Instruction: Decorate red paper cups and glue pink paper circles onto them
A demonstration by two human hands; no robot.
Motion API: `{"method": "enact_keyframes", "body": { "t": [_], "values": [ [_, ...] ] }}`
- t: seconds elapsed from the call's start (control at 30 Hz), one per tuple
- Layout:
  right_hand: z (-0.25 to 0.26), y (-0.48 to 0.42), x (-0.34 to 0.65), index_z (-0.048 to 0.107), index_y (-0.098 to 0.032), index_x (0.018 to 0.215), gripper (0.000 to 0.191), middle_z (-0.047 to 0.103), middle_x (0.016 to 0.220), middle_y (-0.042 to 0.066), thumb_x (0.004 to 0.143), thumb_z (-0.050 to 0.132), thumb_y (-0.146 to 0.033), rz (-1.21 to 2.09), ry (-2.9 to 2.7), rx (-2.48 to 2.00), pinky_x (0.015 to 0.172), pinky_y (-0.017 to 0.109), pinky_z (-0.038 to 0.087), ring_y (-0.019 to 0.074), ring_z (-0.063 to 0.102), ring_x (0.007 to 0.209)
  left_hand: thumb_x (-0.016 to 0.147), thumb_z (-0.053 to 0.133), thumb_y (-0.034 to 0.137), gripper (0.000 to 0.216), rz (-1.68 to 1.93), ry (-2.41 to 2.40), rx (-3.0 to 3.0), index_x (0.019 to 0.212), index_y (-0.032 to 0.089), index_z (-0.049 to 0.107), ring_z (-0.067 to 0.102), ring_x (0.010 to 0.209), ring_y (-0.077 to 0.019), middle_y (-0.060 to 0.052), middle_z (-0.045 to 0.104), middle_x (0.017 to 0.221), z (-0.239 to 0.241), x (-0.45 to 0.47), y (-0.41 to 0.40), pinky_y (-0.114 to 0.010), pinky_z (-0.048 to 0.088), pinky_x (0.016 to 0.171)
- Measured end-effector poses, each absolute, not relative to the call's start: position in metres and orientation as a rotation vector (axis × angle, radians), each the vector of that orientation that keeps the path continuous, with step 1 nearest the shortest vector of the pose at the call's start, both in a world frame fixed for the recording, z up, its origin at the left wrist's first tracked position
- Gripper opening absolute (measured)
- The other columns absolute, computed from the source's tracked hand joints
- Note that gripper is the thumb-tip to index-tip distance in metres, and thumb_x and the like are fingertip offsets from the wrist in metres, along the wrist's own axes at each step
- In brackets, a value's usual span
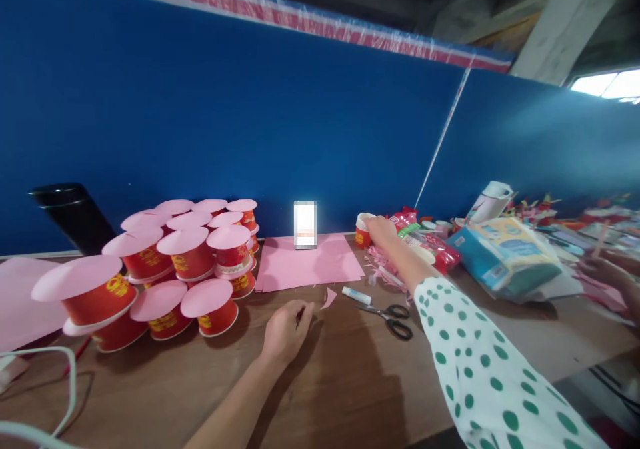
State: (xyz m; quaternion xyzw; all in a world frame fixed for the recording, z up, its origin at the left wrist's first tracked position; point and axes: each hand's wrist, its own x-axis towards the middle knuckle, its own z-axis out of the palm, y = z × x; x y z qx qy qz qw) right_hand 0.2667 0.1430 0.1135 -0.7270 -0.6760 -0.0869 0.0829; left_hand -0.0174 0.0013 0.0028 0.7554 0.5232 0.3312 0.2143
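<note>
My right hand (383,230) reaches to the back of the table and grips a red paper cup (363,234) with a white rim, next to the blue partition. My left hand (288,329) rests on the brown table with its fingers curled; a dark gap shows between them, and whatever they may hold cannot be made out. Just beyond it lie a small pink paper scrap (329,298), a glue stick (357,295) and black-handled scissors (393,319). Pink paper sheets (310,266) lie flat behind my left hand.
At left stand several stacked red paper cups (187,257) topped with pink discs. A black flask (75,216) stands behind them, and a white cable (73,382) loops in front. To the right are a plastic-wrapped pack (510,256), a white flask (493,202) and another person's hand (607,276).
</note>
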Motion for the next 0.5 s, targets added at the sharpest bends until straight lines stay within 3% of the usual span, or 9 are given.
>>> {"method": "enact_keyframes", "body": {
  "t": [0.13,0.27,0.33,0.5],
  "values": [
    [0.104,0.134,0.246,0.045,-0.014,0.135,0.04,0.048,0.139,0.017,0.095,0.041,-0.014,-0.312,-2.155,-2.012,0.104,0.039,0.035,0.027,0.041,0.13,0.092,0.037,0.04,0.038,0.899,1.471,2.123,0.069,0.019,0.058,0.055,0.065,-0.0159,-0.003,0.063,0.07,0.003,-0.017,0.002,-0.026,0.033,0.061],
    [0.074,0.118,0.215,0.057,-0.02,0.123,0.033,0.064,0.121,0.011,0.093,0.049,-0.029,-0.155,-2.401,-1.901,0.088,0.031,0.045,0.0235,0.059,0.109,0.092,0.037,0.039,0.039,0.889,1.475,2.166,0.065,0.019,0.055,0.054,0.063,-0.0153,-0.003,0.061,0.067,0.002,-0.017,0.003,-0.026,0.03,0.059],
    [0.06,0.111,0.206,0.058,-0.022,0.122,0.038,0.067,0.115,0.01,0.087,0.058,-0.038,-0.087,-2.481,-1.876,0.082,0.03,0.048,0.0239,0.064,0.101,0.092,0.036,0.039,0.038,0.892,1.471,2.163,0.066,0.019,0.056,0.055,0.065,-0.0155,-0.003,0.062,0.068,0.002,-0.017,0.003,-0.026,0.031,0.06],
    [0.047,0.101,0.206,0.055,-0.02,0.125,0.036,0.068,0.113,0.012,0.091,0.053,-0.033,-0.075,-2.532,-1.861,0.079,0.031,0.048,0.0255,0.065,0.1,0.093,0.036,0.04,0.039,0.925,1.444,2.14,0.068,0.018,0.058,0.057,0.067,-0.016,-0.004,0.063,0.07,0.003,-0.018,0.002,-0.026,0.034,0.064]
  ]
}}
